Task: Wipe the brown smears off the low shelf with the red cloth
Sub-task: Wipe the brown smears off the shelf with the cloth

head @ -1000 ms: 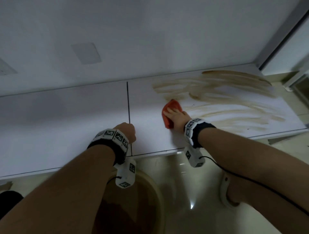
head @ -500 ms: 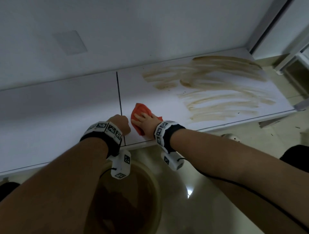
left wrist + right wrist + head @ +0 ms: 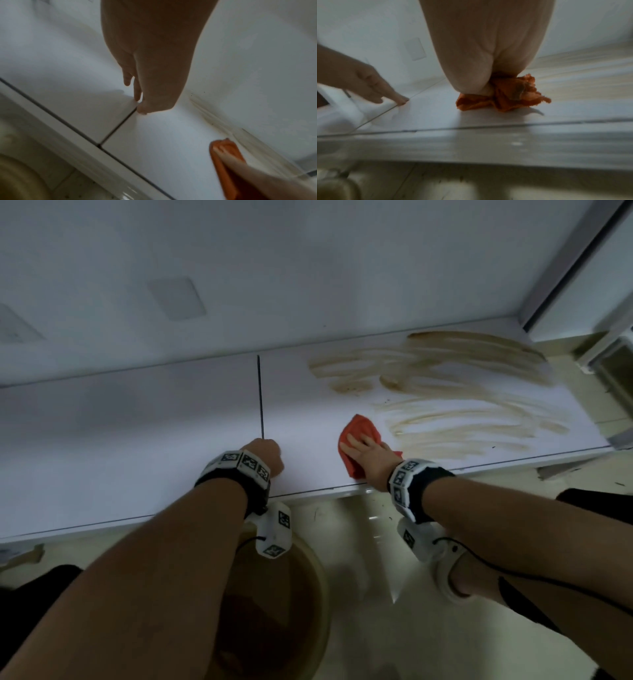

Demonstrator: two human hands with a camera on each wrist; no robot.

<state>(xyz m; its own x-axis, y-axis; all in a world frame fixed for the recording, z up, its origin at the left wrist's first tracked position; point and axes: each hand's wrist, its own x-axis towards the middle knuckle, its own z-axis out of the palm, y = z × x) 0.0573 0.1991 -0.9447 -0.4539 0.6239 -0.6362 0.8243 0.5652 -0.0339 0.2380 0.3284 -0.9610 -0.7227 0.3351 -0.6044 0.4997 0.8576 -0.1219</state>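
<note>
A low white shelf (image 3: pixel 137 440) runs across the head view, with brown smears (image 3: pixel 462 426) streaked over its right part. The red cloth (image 3: pixel 358 428) lies on the shelf at the left end of the smears. My right hand (image 3: pixel 368 455) presses on it with straight fingers. The right wrist view shows the cloth (image 3: pixel 505 97) bunched under the heel of the right hand (image 3: pixel 479 54). My left hand (image 3: pixel 263 453) holds nothing and props on the shelf beside the dark seam (image 3: pixel 260 395). Its fingertips (image 3: pixel 137 97) touch the seam.
A round basin (image 3: pixel 315 587) of brown water stands on the floor under my left forearm. My foot in a white slipper (image 3: pixel 452 580) is at the right. A white wall (image 3: pixel 308 268) backs the shelf; a grey frame (image 3: pixel 565 268) ends it at the right.
The right hand swept the cloth left to the seam beside the left hand, then back right to the smears' edge. The left hand stayed put.
</note>
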